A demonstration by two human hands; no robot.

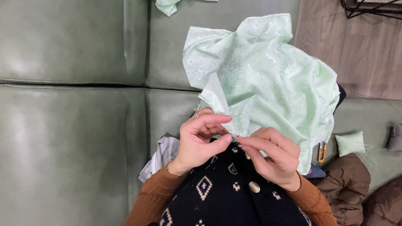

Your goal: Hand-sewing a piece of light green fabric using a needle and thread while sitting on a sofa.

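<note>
Pale green patterned fabric [268, 79] bunched up at centre and upper right of the frame, spilling over a green leather sofa [71, 138], with its lower edge gathered at centre. Left hand [199, 140] pinched shut on that edge, thumb and forefinger meeting just left of centre. Right hand [272, 157] closed likewise on the same hem just beside it, fingertips nearly touching the left's; possibly a thin needle or pin between them, too small to tell. Judged risks: slippery, glossy weave sliding out of so small a pinch, since most of the cloth hangs free above and to the right and drags on the hem; folded edge opening or shifting out of line if either grip eases; a pricked fingertip, should a needle be there, with the fingers so crowded. Small green pincushion-like pad [351, 143] and an orange-handled tool [321, 151] at right of the frame, near the draped corner and liable to be swept or snagged. Second scrap of green cloth [167, 6] at top centre, well apart.
</note>
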